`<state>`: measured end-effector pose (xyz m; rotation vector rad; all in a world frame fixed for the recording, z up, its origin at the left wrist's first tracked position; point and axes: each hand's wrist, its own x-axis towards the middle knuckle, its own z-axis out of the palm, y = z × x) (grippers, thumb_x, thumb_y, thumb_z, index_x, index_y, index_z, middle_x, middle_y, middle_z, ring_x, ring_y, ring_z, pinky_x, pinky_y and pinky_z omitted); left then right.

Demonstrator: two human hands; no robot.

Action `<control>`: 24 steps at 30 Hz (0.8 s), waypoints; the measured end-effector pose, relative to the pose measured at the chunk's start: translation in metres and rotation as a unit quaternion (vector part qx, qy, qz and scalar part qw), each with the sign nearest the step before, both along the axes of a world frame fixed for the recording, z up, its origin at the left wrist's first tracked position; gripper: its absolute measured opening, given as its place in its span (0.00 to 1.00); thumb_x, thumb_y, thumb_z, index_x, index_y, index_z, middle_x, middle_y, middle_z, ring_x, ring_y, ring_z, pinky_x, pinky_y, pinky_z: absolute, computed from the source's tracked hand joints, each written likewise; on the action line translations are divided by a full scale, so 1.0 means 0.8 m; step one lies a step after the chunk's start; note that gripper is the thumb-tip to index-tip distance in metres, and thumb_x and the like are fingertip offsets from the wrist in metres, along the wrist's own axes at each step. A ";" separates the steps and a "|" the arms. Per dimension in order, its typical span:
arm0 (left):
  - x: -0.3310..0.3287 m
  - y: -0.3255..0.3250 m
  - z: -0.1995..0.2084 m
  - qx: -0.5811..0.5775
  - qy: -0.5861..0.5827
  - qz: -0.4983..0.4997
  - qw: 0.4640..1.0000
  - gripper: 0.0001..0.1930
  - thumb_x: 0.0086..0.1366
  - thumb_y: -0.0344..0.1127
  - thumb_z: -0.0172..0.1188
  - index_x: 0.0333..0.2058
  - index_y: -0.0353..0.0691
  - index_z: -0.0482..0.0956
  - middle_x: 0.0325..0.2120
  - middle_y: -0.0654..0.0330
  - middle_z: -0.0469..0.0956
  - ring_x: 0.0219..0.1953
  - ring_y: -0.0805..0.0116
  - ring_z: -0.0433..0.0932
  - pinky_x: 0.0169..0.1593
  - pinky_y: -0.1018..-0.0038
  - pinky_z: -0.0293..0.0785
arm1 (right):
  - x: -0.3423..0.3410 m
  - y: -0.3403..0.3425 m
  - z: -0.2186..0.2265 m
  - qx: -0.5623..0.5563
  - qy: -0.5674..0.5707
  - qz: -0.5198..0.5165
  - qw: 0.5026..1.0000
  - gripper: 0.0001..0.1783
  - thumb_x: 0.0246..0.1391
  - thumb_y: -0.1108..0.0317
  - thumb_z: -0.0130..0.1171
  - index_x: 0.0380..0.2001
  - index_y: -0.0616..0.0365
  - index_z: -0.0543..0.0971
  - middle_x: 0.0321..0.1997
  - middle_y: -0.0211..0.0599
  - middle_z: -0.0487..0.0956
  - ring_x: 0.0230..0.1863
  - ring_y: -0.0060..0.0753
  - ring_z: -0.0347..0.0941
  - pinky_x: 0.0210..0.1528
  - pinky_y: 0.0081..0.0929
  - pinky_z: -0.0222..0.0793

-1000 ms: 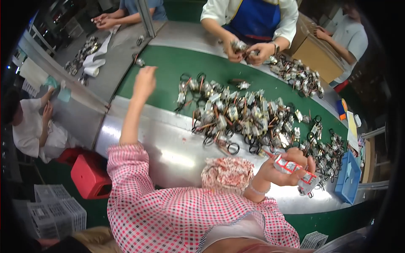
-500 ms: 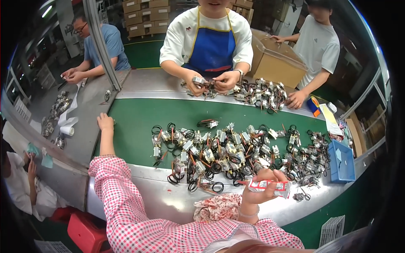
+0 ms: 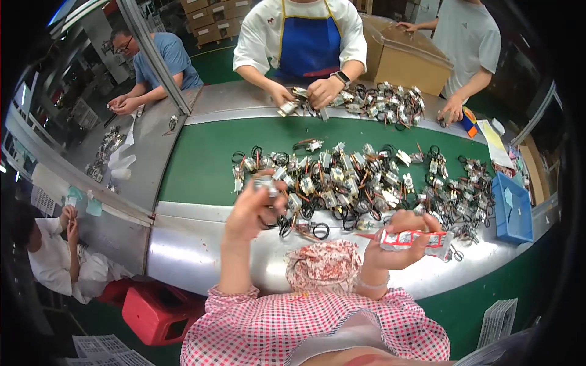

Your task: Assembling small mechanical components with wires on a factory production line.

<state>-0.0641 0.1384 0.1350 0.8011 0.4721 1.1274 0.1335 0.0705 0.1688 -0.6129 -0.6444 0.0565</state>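
Note:
My left hand (image 3: 243, 216) is raised in front of the pile's left end. Its fingers are closed round a small silvery wired part (image 3: 266, 185), partly hidden by them. In my right hand (image 3: 390, 259) I grip a white and red squeeze tube (image 3: 406, 240), its thin red nozzle pointing left. Beyond both hands lies a heap of wired metal parts (image 3: 336, 177) with coiled black leads and reddish-brown pieces, spread over the green belt (image 3: 207, 158) and its near metal edge. A red-stained cloth (image 3: 323, 265) is crumpled between my forearms.
Across the belt, a person in a blue apron (image 3: 310, 43) handles similar parts beside a second heap (image 3: 387, 104). Another person stands by a cardboard box (image 3: 415, 64). To the right is a blue tray (image 3: 513, 226); at lower left, a red stool (image 3: 152, 317). Two others work at left.
My left hand has come back from the belt's far left to the near side and now holds a wired part. My right hand keeps the tube. The view has tilted down.

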 end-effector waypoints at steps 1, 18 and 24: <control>0.018 -0.014 0.000 -0.009 -0.032 -0.029 0.999 0.23 0.59 0.33 0.49 0.52 0.39 0.54 0.35 0.54 0.69 0.27 0.74 0.70 0.31 0.77 0.69 | 0.001 -0.003 0.003 0.004 0.009 0.001 1.000 0.19 0.54 0.54 0.37 0.36 0.60 0.63 0.08 0.27 0.59 0.10 0.17 0.47 0.16 0.16 0.43; 0.145 -0.111 0.024 0.112 0.127 -0.032 0.985 0.21 0.55 0.20 0.48 0.46 0.38 0.54 0.34 0.58 0.67 0.33 0.79 0.69 0.33 0.85 0.68 | 0.004 -0.016 0.018 -0.023 -0.007 -0.053 0.998 0.22 0.54 0.51 0.32 0.40 0.60 0.60 0.10 0.29 0.62 0.10 0.19 0.48 0.17 0.18 0.46; 0.145 -0.109 0.026 0.121 0.129 -0.040 0.983 0.22 0.55 0.19 0.47 0.47 0.38 0.53 0.37 0.57 0.66 0.36 0.77 0.69 0.36 0.83 0.67 | 0.002 -0.014 0.018 -0.059 -0.019 -0.051 0.997 0.23 0.54 0.51 0.33 0.40 0.63 0.59 0.10 0.29 0.63 0.11 0.20 0.48 0.18 0.19 0.48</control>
